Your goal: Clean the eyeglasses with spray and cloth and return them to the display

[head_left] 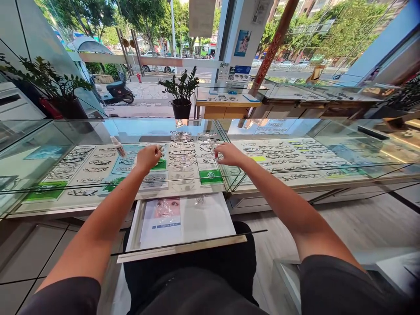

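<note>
Left hand [149, 157]: curled over the glass table [183, 188], grip can't be told!
Right hand [229, 155]: fingers bent, grip unclear too!
Glasses [182, 159]: rows under glass, between the hands!
Bottle [118, 147]: near left hand!

I get bright daylight from twelve o'clock, reflections across the clear glass worktop [141, 127], blur towards four o'clock.

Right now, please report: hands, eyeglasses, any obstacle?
Left hand, right hand over glass counter, both curled; grip unclear. Eyeglasses in rows beneath. Possible obstacles: bottle near left hand, open drawer.
</note>
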Demonstrator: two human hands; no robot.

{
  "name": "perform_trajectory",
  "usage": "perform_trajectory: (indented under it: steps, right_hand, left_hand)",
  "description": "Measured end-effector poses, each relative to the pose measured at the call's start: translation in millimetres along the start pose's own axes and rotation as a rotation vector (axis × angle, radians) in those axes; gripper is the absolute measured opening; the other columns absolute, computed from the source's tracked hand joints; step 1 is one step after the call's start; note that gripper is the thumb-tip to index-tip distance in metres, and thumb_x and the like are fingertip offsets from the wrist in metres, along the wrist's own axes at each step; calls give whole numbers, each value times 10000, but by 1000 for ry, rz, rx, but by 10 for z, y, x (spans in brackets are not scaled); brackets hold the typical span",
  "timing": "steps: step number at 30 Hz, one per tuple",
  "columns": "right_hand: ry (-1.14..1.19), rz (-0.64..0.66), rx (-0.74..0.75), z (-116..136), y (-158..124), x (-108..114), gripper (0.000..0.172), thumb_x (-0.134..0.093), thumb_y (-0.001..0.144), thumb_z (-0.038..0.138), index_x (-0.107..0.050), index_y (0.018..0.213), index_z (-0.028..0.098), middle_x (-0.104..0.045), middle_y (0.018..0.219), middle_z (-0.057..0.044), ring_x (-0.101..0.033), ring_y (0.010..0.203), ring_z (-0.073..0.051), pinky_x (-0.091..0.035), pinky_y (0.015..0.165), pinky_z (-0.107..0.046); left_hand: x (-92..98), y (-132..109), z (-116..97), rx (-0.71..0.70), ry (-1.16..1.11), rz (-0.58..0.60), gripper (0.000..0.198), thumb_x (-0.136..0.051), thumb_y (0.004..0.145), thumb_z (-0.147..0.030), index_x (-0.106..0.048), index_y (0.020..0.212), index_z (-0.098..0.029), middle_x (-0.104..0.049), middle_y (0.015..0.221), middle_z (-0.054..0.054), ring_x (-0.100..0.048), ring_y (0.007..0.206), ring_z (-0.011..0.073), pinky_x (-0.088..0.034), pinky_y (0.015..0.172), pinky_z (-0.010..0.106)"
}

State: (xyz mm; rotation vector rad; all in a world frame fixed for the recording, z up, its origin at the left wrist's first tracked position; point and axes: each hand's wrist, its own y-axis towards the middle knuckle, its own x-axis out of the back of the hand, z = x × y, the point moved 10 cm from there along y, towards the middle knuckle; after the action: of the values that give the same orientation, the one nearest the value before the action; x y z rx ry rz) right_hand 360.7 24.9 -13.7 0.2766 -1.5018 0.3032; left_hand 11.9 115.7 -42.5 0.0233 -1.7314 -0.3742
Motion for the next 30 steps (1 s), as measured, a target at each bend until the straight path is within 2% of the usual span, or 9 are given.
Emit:
perform_trajectory:
  steps: [6,12,19,22,25,28,30]
  right_hand:
    - [-11,-17,-28,-22,74,-52,163,-757,939,187,-770,1101,187,-807,1247,-114,-647,1280,-324,-450,1090,-408]
    - [5,-53,-34,21,118,-101,60,-727,936,152,-759,982,171,-795,1148,-132,-649,1219,-306,-450,1039,-385]
    - [84,-88,-89,41,78,-73,53,-678,920,124,-685,899,172,-764,1043,-139,-630,1084,-300,-440,974,-395]
    - [140,-83,-82,104,-102,30,56,-684,912,157,-648,882,188,-753,1036,-115,-635,1080,-285,-443,953,-378]
    - [288,-50,-18,300,-408,159,57,-693,885,187,-638,893,200,-744,1063,-73,-645,1081,-255,-445,930,-344]
    - [456,97,85,645,-736,147,62,-706,856,210,-647,876,208,-733,1025,-42,-639,1008,-229,-432,899,-327]
    - [518,249,140,890,-921,-2,57,-713,852,213,-671,890,212,-734,1013,-33,-637,986,-217,-426,875,-314]
  left_hand:
    - [7,-2,5,-10,-21,31,184,-537,1054,-326,-643,958,-209,-792,1103,125,-671,960,278,-305,699,362]
    - [-10,9,28,-3,-47,18,200,-528,1038,-342,-638,935,-211,-779,1055,131,-667,933,284,-307,690,362]
    - [-20,10,48,-8,-93,20,242,-504,1040,-390,-620,909,-223,-752,976,127,-648,840,291,-318,650,375]
    - [-2,9,38,-10,-97,11,241,-508,1037,-381,-611,882,-228,-744,961,133,-652,838,298,-322,646,376]
    - [-6,11,38,-6,-104,6,215,-539,1023,-368,-609,873,-231,-743,951,133,-655,839,302,-319,647,375]
    - [-9,23,45,-5,-105,-20,178,-585,998,-353,-603,868,-233,-749,946,124,-665,862,307,-313,656,374]
    - [-14,34,46,-10,-103,-32,173,-595,992,-349,-602,865,-232,-749,937,119,-666,865,308,-310,660,376]
